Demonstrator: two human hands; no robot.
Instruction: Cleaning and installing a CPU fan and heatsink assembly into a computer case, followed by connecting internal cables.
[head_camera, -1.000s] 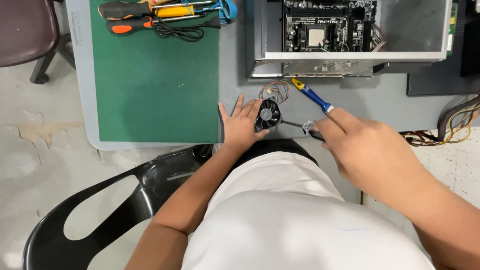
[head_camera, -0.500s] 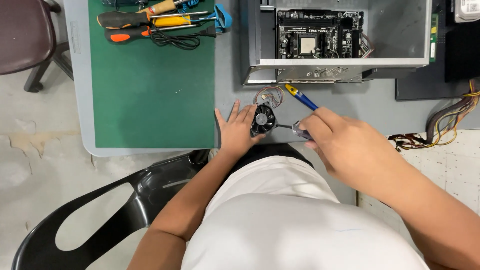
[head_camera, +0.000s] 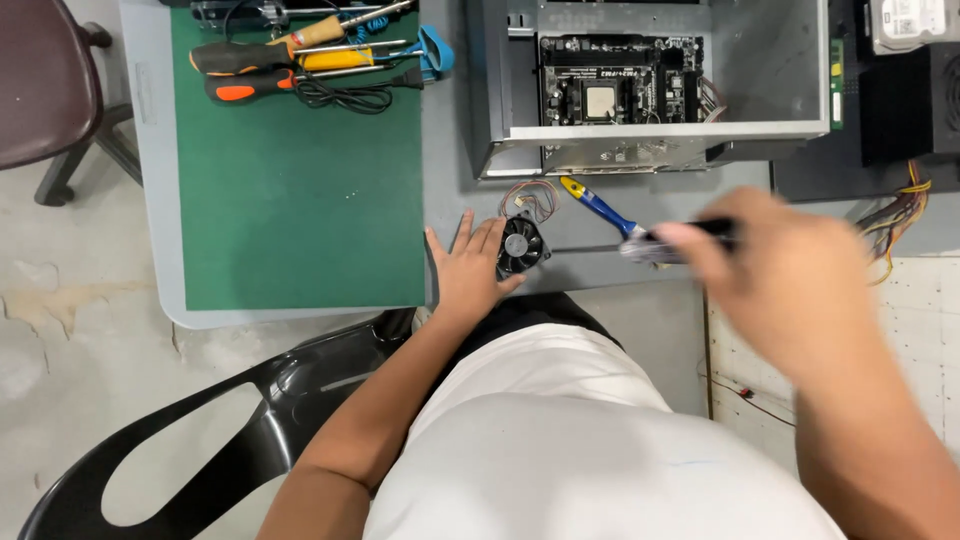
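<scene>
My left hand (head_camera: 468, 272) lies flat and open on the grey surface (head_camera: 450, 150), touching the small black round fan (head_camera: 521, 245). My right hand (head_camera: 790, 270), blurry, grips a dark-handled tool (head_camera: 660, 243).

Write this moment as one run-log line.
left hand: flat on table, touching small black fan | right hand: blurred, holding dark tool | blue-handled screwdriver: on table

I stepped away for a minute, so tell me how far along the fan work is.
Done, it seems: the fan is out of the open case and lies on the table, wires loose. In hand: the left hand rests beside the fan; the blurred right hand grips a dark tool near the blue screwdriver. Left: the board's socket sits bare, with nothing mounted over it.
</scene>
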